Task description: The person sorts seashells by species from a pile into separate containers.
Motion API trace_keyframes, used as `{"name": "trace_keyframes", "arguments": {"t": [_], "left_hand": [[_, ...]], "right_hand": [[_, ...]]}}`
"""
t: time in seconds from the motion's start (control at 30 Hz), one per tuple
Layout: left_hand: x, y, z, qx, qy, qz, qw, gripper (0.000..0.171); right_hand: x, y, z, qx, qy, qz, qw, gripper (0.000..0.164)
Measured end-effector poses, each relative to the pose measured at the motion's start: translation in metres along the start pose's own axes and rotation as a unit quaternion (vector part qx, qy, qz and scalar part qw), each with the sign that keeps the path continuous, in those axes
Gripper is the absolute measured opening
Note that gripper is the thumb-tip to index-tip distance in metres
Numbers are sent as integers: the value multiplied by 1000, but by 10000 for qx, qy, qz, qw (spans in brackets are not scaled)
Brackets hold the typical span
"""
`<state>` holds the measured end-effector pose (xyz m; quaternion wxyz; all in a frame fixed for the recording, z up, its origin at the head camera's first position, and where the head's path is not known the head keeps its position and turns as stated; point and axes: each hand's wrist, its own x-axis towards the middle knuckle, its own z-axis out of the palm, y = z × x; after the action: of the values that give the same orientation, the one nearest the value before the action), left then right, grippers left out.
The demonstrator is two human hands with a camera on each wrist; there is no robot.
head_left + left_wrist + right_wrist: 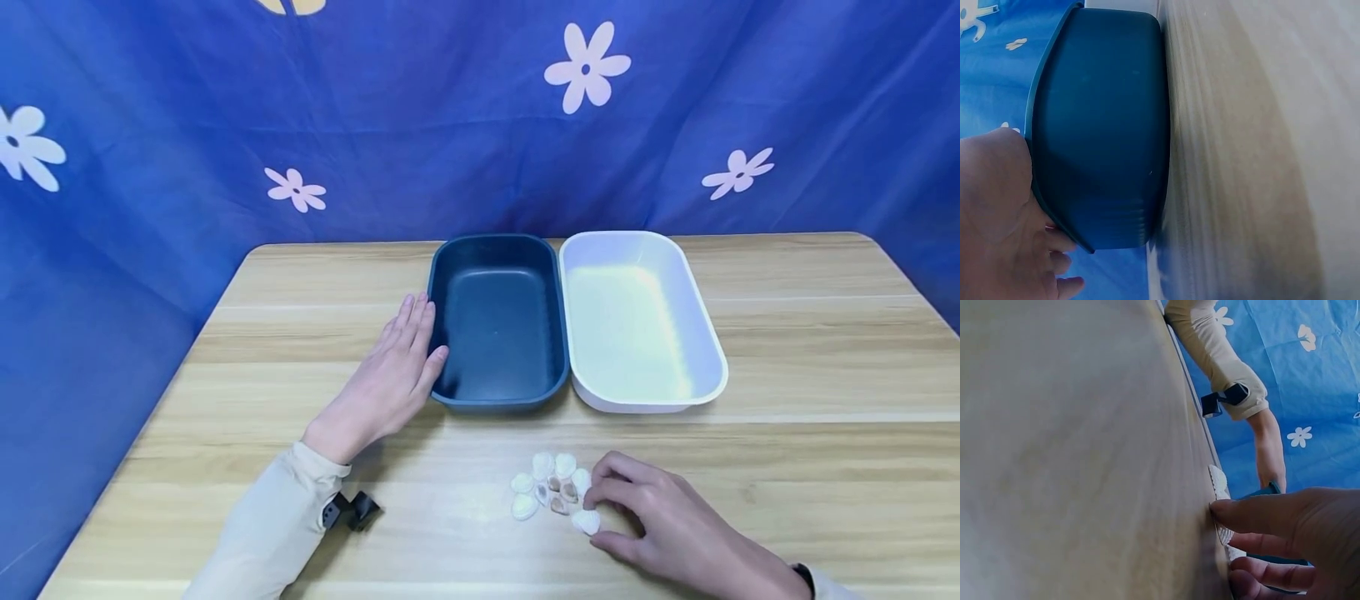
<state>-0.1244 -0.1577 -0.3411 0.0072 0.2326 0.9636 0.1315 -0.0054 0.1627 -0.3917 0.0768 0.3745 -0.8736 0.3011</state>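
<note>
My left hand (386,379) rests with straight fingers along the left rim of a dark blue plastic basin (495,333). In the left wrist view, that hand (1004,206) is beside the rim and the basin's outer wall (1100,125) fills the middle. My right hand (667,517) is low over the table, thumb and fingers curled around a white seashell (586,522) at the right edge of a small shell group. The right wrist view has the thumb (1225,512) touching a white shell (1225,534). Other white shells (524,506) and several small brown shells (558,505) lie close together.
A white basin (626,333) stands against the blue one's right side. Both are on a wood-grain table (825,375), near its back edge. Behind hangs a blue cloth (450,125) with white flowers. A black wrist camera (352,510) is strapped to the left sleeve.
</note>
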Motion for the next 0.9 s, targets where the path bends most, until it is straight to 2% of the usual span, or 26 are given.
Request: {"name": "trace_keyframes", "arguments": {"t": [0.47,0.77,0.9], "left_hand": [[1,0,0,-28,-75,-13,10000,65],[1,1,-2,5,-49,11,10000,65],[0,1,-2,-10,-45,-13,10000,65]], "right_hand": [[-1,-5,0,45,-96,230,9997,34],[2,-7,-6,-19,53,120,9999,37],[8,-8,-12,-6,103,-58,9999,36]]}}
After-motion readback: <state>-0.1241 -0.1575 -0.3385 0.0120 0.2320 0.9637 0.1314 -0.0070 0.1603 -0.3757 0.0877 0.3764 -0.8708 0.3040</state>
